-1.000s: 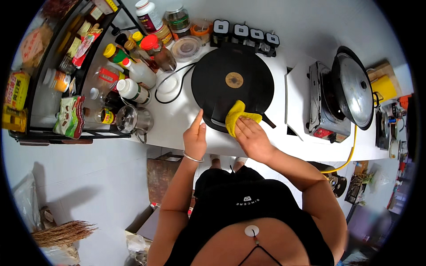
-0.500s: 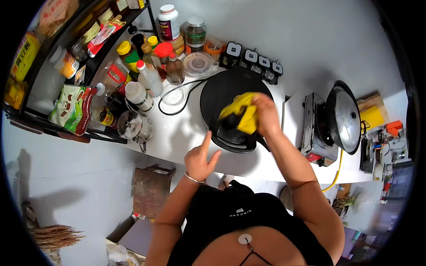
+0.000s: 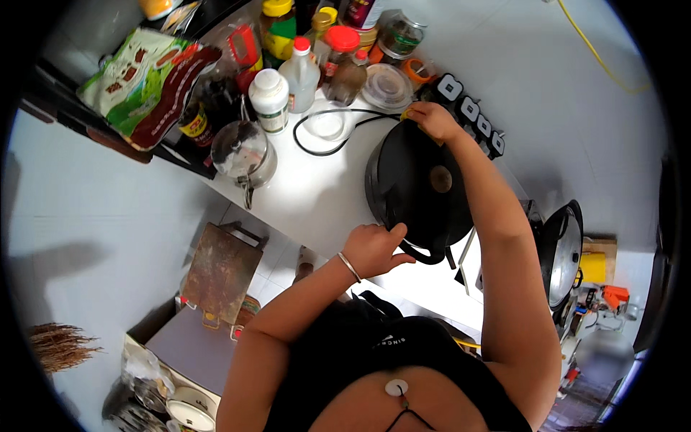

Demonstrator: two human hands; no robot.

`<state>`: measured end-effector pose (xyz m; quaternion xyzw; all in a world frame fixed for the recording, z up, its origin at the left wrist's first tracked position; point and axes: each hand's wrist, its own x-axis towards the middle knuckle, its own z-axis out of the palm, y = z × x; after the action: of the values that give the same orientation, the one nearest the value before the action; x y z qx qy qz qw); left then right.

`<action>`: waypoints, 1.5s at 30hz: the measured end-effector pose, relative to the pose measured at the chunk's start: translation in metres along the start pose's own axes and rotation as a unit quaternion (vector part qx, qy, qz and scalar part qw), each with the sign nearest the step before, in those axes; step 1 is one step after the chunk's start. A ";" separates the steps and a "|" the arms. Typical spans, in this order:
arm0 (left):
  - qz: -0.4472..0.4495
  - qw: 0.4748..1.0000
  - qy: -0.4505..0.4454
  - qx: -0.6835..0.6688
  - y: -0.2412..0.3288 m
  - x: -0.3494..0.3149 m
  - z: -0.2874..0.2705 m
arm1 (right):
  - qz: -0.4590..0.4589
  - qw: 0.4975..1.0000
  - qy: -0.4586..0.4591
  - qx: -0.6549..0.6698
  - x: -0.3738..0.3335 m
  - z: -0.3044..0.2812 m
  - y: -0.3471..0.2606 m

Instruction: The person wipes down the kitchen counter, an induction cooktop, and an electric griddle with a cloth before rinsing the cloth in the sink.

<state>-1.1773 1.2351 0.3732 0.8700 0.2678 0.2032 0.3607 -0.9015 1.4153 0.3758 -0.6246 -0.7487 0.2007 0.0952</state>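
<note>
A round black electric griddle (image 3: 414, 194) stands on the white counter, apparently tilted, with a brownish round spot on its dark face. At its near rim my left hand (image 3: 374, 248) is closed, thumb stretched along the edge and the other fingers partly hidden. My right hand (image 3: 432, 122) reaches to the far rim and pinches a yellow cloth (image 3: 407, 114), of which only small bits show between the fingers. A black cord (image 3: 317, 153) loops on the counter to the left of the griddle.
Bottles and jars (image 3: 299, 75) crowd the back left, with a glass kettle (image 3: 245, 162) nearer me. Black boxes with pale lids (image 3: 468, 108) line the wall behind the griddle. A lidded wok (image 3: 565, 252) stands to the right. Below the counter is a brown stool (image 3: 223, 273).
My right hand has moved from the griddle's middle to its far rim with the cloth. My left hand has come onto the near rim. The griddle's dark face now looks tilted; the view has shifted.
</note>
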 end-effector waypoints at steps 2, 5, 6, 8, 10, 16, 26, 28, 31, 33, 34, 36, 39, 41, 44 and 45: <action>-0.001 1.000 -0.011 -0.008 -0.001 0.000 0.003 | -0.152 0.972 -0.117 -0.136 0.020 0.001 0.007; -0.005 1.000 -0.003 -0.008 -0.005 -0.002 0.005 | -0.017 0.949 -0.254 -0.185 0.044 0.020 -0.052; -0.004 1.000 -0.003 -0.006 -0.005 -0.002 0.005 | -0.011 0.928 -0.295 -0.230 0.048 0.026 -0.064; -0.006 1.000 0.000 -0.006 -0.004 -0.001 0.006 | -0.042 0.889 -0.360 -0.281 0.048 0.043 -0.090; -0.011 1.000 0.008 -0.008 -0.004 -0.001 0.005 | -0.118 0.835 -0.438 -0.312 0.034 0.060 -0.126; 0.008 0.997 0.072 0.001 -0.004 0.000 0.010 | -0.214 0.801 -0.504 -0.243 -0.038 0.080 -0.166; -0.005 1.000 0.014 0.020 0.000 0.001 0.010 | -0.145 0.878 -0.351 -0.292 0.017 0.054 -0.114; -0.003 0.999 0.036 0.018 -0.001 0.001 0.012 | -0.147 0.868 -0.431 -0.199 -0.011 0.054 -0.151; -0.003 0.999 0.033 0.012 0.003 0.003 0.014 | -0.238 0.826 -0.462 -0.218 -0.032 0.069 -0.151; -0.006 0.999 0.036 0.027 0.003 0.003 0.015 | -0.209 0.861 -0.414 -0.209 -0.017 0.062 -0.139; -0.003 0.999 0.040 0.029 0.004 0.004 0.015 | -0.184 0.875 -0.388 -0.224 -0.002 0.054 -0.129; -0.007 0.998 0.044 0.037 0.005 0.003 0.014 | -0.105 0.917 -0.317 -0.220 0.018 0.037 -0.103; 0.004 0.997 0.061 0.052 0.005 0.006 0.020 | -0.019 0.989 -0.146 -0.003 0.008 0.011 -0.034; 0.022 0.996 0.072 0.057 0.007 0.008 0.025 | -0.071 0.997 -0.016 0.036 -0.010 0.008 0.027; 0.037 0.993 0.099 0.050 0.000 0.007 0.031 | -0.126 0.982 0.133 -0.054 -0.051 -0.003 0.058; 0.026 0.995 0.084 0.047 0.001 0.008 0.030 | -0.140 0.976 0.152 -0.073 -0.066 -0.005 0.059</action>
<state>-1.1548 1.2239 0.3556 0.8723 0.2837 0.2725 0.2905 -0.8336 1.3601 0.3628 -0.5421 -0.8181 0.0324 0.1890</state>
